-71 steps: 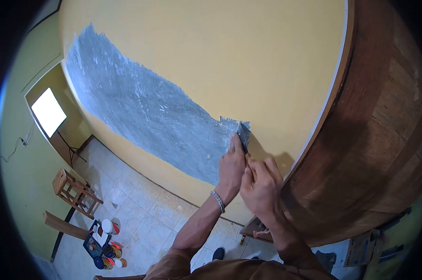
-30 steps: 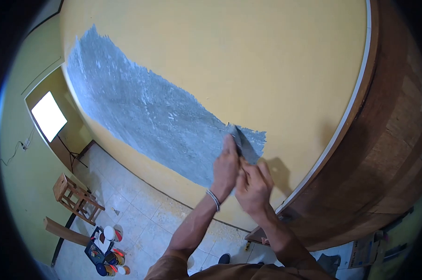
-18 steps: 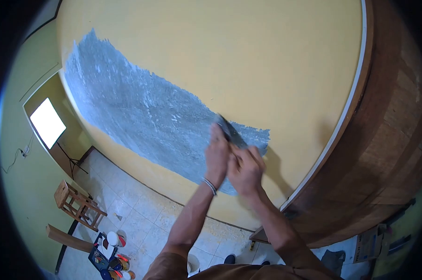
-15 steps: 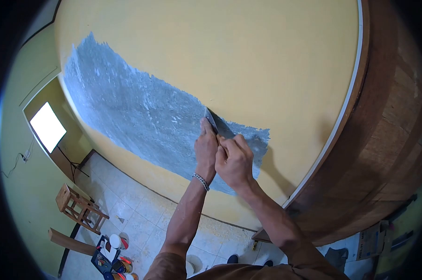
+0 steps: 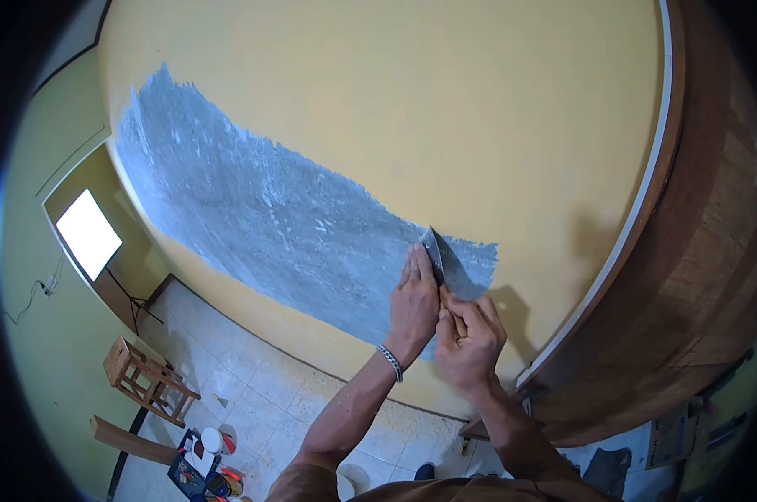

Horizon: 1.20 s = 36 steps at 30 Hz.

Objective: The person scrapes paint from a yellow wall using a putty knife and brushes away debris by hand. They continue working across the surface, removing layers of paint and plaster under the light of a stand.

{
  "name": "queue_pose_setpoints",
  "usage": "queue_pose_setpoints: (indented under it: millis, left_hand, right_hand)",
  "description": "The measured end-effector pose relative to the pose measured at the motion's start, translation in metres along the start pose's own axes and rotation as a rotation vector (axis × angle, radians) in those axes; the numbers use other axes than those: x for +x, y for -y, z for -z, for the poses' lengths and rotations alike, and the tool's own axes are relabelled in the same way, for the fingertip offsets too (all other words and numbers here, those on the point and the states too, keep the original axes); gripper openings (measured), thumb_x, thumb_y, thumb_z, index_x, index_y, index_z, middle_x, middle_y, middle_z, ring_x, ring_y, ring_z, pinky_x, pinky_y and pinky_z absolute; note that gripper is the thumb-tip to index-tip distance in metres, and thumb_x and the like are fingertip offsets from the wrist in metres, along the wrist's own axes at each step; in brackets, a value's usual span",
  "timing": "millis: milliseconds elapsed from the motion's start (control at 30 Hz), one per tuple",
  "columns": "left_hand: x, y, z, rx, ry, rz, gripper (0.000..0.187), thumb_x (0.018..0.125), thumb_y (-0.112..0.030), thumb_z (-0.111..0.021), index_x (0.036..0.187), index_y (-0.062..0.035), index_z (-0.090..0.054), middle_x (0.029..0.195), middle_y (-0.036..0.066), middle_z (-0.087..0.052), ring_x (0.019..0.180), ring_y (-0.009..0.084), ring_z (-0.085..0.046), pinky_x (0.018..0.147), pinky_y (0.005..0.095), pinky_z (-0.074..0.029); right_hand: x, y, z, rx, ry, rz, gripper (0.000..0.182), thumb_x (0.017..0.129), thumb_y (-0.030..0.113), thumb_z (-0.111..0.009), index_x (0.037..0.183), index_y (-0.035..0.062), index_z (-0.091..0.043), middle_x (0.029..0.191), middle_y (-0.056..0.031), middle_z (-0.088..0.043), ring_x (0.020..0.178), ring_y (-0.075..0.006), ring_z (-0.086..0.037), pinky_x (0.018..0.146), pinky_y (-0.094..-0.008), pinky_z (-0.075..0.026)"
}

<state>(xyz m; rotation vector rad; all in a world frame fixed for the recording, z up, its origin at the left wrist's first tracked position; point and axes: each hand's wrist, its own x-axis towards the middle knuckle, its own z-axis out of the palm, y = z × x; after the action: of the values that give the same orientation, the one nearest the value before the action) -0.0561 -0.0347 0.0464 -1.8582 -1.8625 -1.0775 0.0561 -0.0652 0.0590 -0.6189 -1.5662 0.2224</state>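
A scraper (image 5: 433,251) with a metal blade meets the wall at the upper edge of a bare grey patch (image 5: 253,201). My right hand (image 5: 470,339) is closed around its handle, which is mostly hidden by the fingers. Against the left side of the blade, my left hand (image 5: 414,309) presses with fingers held together and stretched upward; its thumb side lies close to the right hand. Yellow paint (image 5: 445,109) with a ragged border surrounds the grey patch.
A brown wooden panel (image 5: 680,276) rises at the right. On the tiled floor at left are a wooden stool (image 5: 148,381), a dark tray (image 5: 186,473) with containers, and paint flakes. A bright lamp (image 5: 89,234) stands farther back. A cardboard box (image 5: 671,439) is at lower right.
Both hands and the scraper have moved right and down along the patch's upper edge. More grey surface shows where the blade was. The view has shifted slightly.
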Motion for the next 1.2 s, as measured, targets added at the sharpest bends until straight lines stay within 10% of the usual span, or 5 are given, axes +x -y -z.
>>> queue_pose_setpoints:
  millis: [133,300,567,1000,1200]
  left_hand:
    - [0.019,-0.006,0.049,-0.221,0.447,0.328,0.07,0.083,-0.01,-0.061,0.141,0.016,-0.032,0.142,0.035,-0.044,0.131,0.0439,-0.049,0.107,0.0415,-0.045]
    - [-0.008,-0.002,-0.018,0.029,-0.093,-0.043,0.07,0.083,-0.01,-0.059,0.144,0.0112,-0.032,0.131,0.033,-0.055,0.106,0.043,-0.065,0.094,0.0466,-0.053]
    - [-0.01,-0.028,0.0,0.007,0.119,0.218,0.064,0.087,-0.015,-0.058,0.14,0.0114,-0.034,0.129,0.035,-0.055,0.08,0.0419,-0.069,0.067,0.048,-0.057]
    - [-0.048,-0.145,-0.011,-0.167,-0.058,0.163,0.077,0.085,-0.014,-0.062,0.146,0.0141,-0.024,0.142,0.038,-0.041,0.102,0.045,-0.066,0.078,0.0457,-0.059]
    - [-0.002,-0.095,-0.031,-0.171,-0.018,0.259,0.056,0.087,-0.02,-0.061,0.126,0.0145,-0.04,0.074,0.024,-0.066,0.069,0.0404,-0.068,0.055,0.0468,-0.055]
  right_hand:
    - [-0.005,0.014,-0.015,-0.065,-0.002,0.001,0.018,0.075,-0.008,-0.064,0.092,-0.0021,-0.068,0.082,-0.0152,-0.06,0.069,-0.0313,-0.061,0.061,-0.0366,-0.052]
    - [-0.011,-0.003,0.015,-0.042,-0.028,0.005,0.02,0.076,-0.007,-0.063,0.094,-0.002,-0.068,0.078,-0.0144,-0.058,0.067,-0.028,-0.06,0.059,-0.0379,-0.051]
    - [0.005,-0.008,0.043,0.057,0.079,-0.026,0.018,0.075,-0.002,-0.067,0.094,-0.0006,-0.067,0.082,-0.016,-0.064,0.074,-0.0321,-0.063,0.065,-0.0392,-0.051]
    - [0.001,0.023,0.162,-0.033,0.139,-0.097,0.022,0.078,-0.001,-0.063,0.099,-0.0036,-0.068,0.084,-0.0186,-0.064,0.084,-0.0349,-0.064,0.073,-0.0421,-0.054]
    - [0.043,-0.019,0.086,-0.214,0.241,-0.067,0.015,0.077,-0.001,-0.065,0.092,-0.0023,-0.07,0.088,-0.0183,-0.067,0.082,-0.0353,-0.066,0.074,-0.0408,-0.055]
